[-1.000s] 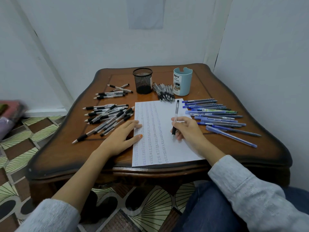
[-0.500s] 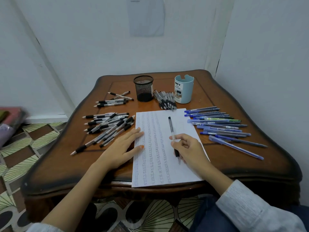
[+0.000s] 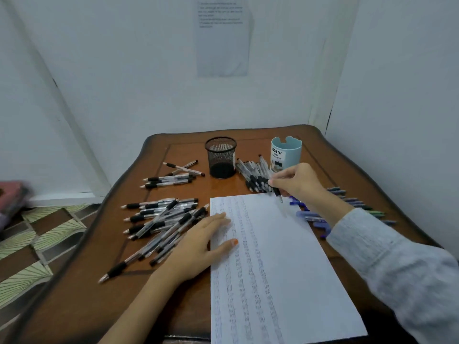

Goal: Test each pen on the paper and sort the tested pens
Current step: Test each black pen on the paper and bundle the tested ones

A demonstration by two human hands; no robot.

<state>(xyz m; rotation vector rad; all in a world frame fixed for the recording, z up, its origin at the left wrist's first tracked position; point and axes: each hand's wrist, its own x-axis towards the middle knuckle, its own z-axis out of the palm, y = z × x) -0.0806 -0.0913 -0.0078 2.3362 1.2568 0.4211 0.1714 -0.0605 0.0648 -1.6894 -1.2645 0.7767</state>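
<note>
Wooden table (image 3: 74, 306), head view: left hand (image 3: 198, 247) lies flat on the left edge of the paper (image 3: 273, 269); right hand (image 3: 295, 181) pinches a black pen (image 3: 277, 192) at the far pen pile (image 3: 253, 172). Likely the sorting step; next, release it alongside.

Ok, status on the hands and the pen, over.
Left hand flat on paper. Right hand pinches black pen at rear pen pile. Nothing blocking.

A black pen (image 3: 277, 192) is pinched by the right hand (image 3: 298, 181) at the far edge of the paper (image 3: 278, 269), beside the pens (image 3: 253, 173) near the blue cup (image 3: 286, 153). The paper is held flat by the left hand (image 3: 198, 247).
</note>
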